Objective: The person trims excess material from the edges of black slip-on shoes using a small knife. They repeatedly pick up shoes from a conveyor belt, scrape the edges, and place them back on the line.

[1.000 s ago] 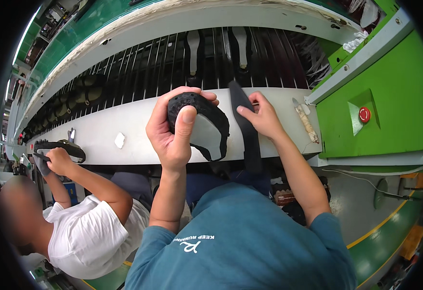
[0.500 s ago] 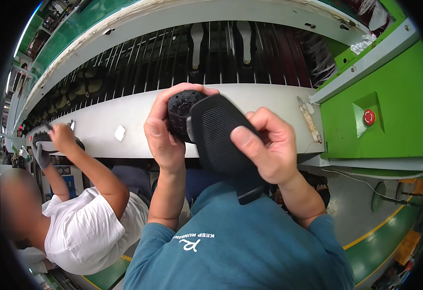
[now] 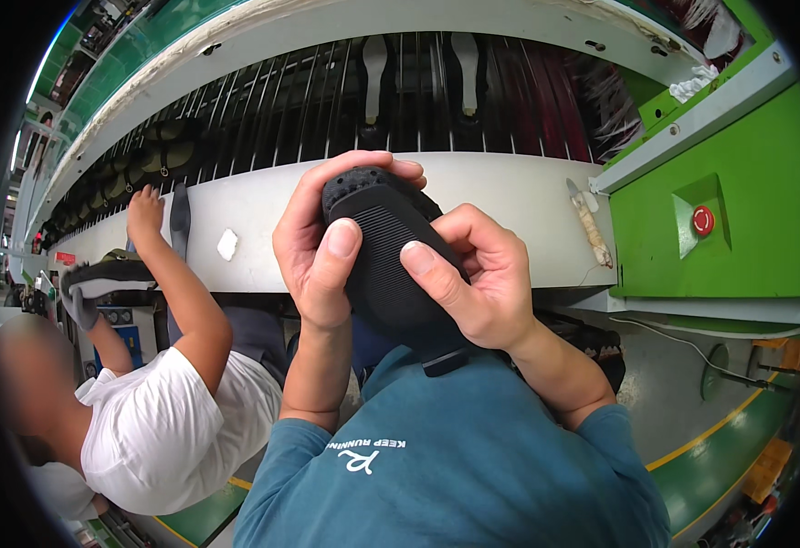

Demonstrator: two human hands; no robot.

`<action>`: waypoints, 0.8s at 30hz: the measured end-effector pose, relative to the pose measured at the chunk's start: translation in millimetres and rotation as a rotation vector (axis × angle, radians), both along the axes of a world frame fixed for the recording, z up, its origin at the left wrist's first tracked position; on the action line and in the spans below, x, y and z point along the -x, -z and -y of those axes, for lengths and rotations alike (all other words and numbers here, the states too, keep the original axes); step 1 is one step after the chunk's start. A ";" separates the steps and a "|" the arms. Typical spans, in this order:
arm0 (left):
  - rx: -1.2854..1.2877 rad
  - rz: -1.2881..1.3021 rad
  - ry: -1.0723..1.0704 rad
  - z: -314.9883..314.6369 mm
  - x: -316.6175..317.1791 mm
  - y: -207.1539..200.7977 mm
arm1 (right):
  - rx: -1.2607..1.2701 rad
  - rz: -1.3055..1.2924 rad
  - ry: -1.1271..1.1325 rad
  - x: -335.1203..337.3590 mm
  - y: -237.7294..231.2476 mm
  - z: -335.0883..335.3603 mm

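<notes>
A black shoe upper (image 3: 338,185) is in my left hand (image 3: 311,260), its rough dark underside edge showing at the far end. Over it lies a black ribbed sole (image 3: 384,242), which covers most of the upper. My left thumb presses on the sole's edge while the fingers wrap round the far end of the upper. My right hand (image 3: 487,288) grips the sole's right side, thumb on the ribs and fingers curled beneath. The sole's near end points toward my shirt.
Beyond the white ledge (image 3: 500,210) runs a roller conveyor (image 3: 290,100) carrying two soles (image 3: 374,78) and several olive shoes (image 3: 167,157). A wrapped knife-like tool (image 3: 590,228) and a white scrap (image 3: 227,244) lie on the ledge. A co-worker (image 3: 176,411) works at left; a green machine (image 3: 756,183) with a red button stands right.
The sole has come square over the upper, and my left thumb has moved onto it. The co-worker's raised hand has moved toward the conveyor, beside a dark sole on the ledge.
</notes>
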State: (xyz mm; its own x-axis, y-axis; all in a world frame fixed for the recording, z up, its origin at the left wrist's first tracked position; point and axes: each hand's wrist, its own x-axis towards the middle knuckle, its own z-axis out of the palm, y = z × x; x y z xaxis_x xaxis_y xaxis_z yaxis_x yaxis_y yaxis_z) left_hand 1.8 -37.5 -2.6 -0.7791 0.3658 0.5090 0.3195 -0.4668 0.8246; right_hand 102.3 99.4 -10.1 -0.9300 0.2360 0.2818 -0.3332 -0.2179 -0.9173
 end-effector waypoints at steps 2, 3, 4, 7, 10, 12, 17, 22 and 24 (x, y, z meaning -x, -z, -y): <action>-0.003 0.000 0.001 0.5 1.6 0.4 | -0.016 -0.010 0.007 1.9 0.8 0.1; -0.003 -0.003 0.002 0.8 2.3 0.3 | -0.024 -0.014 0.010 2.4 0.9 0.4; -0.003 -0.006 0.003 1.1 2.8 0.1 | -0.023 0.009 -0.004 1.7 -0.6 0.1; 0.008 -0.007 0.000 2.6 3.6 -0.2 | -0.025 0.054 -0.030 -0.5 -6.8 -1.5; 0.003 0.000 0.006 3.2 3.4 1.1 | -0.035 0.055 -0.029 -0.1 -7.5 -2.1; -0.003 0.001 0.005 1.9 2.3 0.2 | -0.044 0.061 -0.027 -0.7 -5.6 -2.6; -0.007 0.000 0.010 0.8 1.7 -0.8 | -0.045 -0.002 0.022 2.7 -2.1 -0.8; 0.051 0.015 -0.057 -0.8 -2.7 -2.5 | -0.047 -0.006 0.016 1.7 -1.6 -1.6; 0.055 0.016 -0.059 -1.1 -3.5 -3.0 | -0.051 -0.008 0.016 1.5 -2.0 -2.2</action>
